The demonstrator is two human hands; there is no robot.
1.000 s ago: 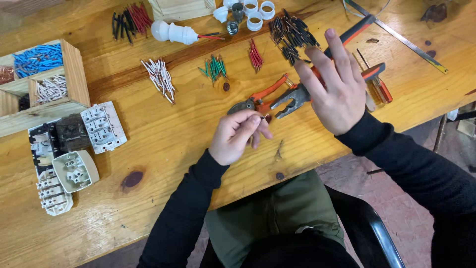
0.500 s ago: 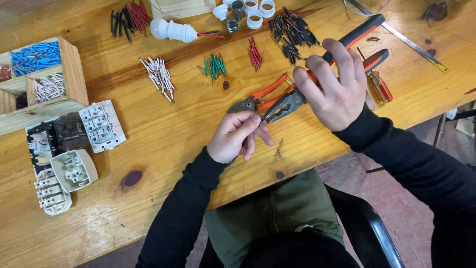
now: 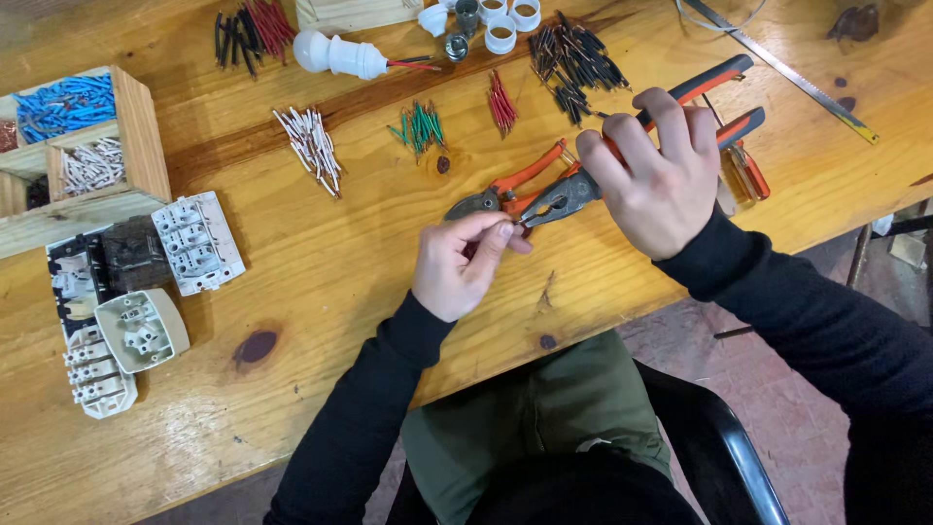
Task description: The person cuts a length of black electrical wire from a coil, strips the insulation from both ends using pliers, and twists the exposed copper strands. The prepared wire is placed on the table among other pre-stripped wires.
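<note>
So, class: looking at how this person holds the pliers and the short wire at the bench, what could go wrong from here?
1. The left hand pinches the short wire right at the nose of the pliers; if the right hand squeezes, the fingertips might get nipped.
2. A second pair of pliers lies just beside the work and could be knocked.
3. The wire may slip from so small a pinch.
</note>
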